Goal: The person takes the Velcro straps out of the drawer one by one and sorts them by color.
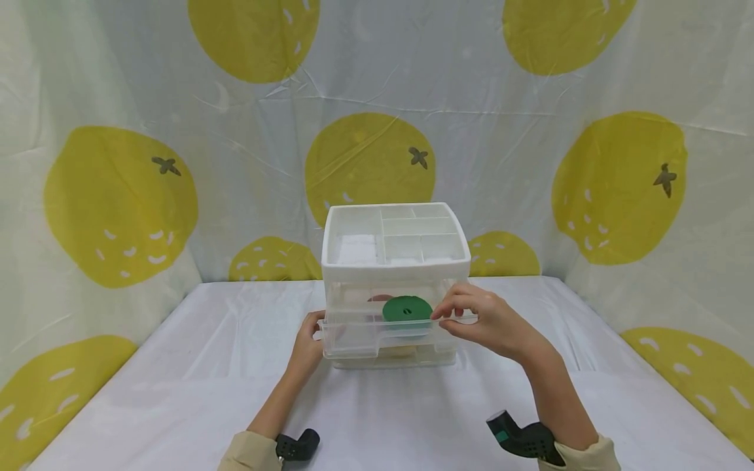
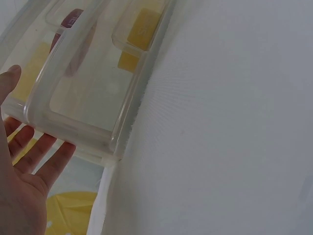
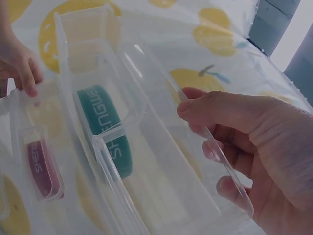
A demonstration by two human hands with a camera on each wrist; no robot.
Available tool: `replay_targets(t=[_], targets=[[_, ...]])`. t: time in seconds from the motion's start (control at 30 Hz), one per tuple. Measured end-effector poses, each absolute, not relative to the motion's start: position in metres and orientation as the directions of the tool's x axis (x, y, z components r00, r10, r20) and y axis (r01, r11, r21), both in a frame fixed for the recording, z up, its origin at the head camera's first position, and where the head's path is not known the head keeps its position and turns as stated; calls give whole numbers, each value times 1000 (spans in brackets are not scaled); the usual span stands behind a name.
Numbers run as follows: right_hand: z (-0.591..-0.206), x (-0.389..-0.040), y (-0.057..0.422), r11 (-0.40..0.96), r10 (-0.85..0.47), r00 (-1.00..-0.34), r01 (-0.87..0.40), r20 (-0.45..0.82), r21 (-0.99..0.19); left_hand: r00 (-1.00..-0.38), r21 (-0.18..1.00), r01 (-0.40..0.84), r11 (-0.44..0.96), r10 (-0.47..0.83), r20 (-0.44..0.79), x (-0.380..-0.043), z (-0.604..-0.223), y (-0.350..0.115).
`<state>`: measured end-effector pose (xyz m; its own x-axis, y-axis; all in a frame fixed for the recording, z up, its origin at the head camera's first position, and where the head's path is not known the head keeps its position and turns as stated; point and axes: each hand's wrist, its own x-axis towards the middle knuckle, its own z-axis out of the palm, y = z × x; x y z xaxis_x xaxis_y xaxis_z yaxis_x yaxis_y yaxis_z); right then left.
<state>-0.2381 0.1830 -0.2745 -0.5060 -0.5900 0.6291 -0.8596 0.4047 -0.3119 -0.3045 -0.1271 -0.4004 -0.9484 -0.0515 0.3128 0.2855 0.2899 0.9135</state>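
Observation:
A clear drawer (image 1: 347,339) stands pulled out from a small drawer box with a white top (image 1: 396,265). A green disc (image 1: 406,307) with a small centre hole stands upright in it; in the right wrist view its rim is lettered. My right hand (image 1: 485,320) pinches the drawer's thin clear edge at the right, thumb on one face and fingers on the other. My left hand (image 1: 307,343) grips the drawer's left end; in the left wrist view its thumb (image 2: 12,78) and fingers lie on either side of the edge.
A dark red disc (image 3: 43,169) sits behind clear plastic. Low in the box is a yellow piece (image 2: 144,29). The box stands on a white-covered table (image 1: 247,360), with a lemon-print curtain (image 1: 471,131) behind and at both sides. Compartments divide the white top.

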Motion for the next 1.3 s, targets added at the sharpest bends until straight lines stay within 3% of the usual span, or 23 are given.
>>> replay_targets(t=[0.43, 0.87, 1.13, 1.3], targets=[[-271, -233, 182, 354, -620, -494, -870, 609, -344, -902, 862, 392, 321, -48, 429, -306, -403, -128], [-269, -231, 182, 420, -614, -571, -821, 545, -386, -893, 845, 401, 354, -54, 446, -308, -406, -130], [-269, -230, 178, 419, -592, -566, -825, 574, -380, -897, 850, 393, 350, -58, 439, -308, -407, -133], [-268, -232, 172, 524, -550, -633, -770, 545, -365, -906, 860, 376, 345, -55, 419, -306, -405, -134]])
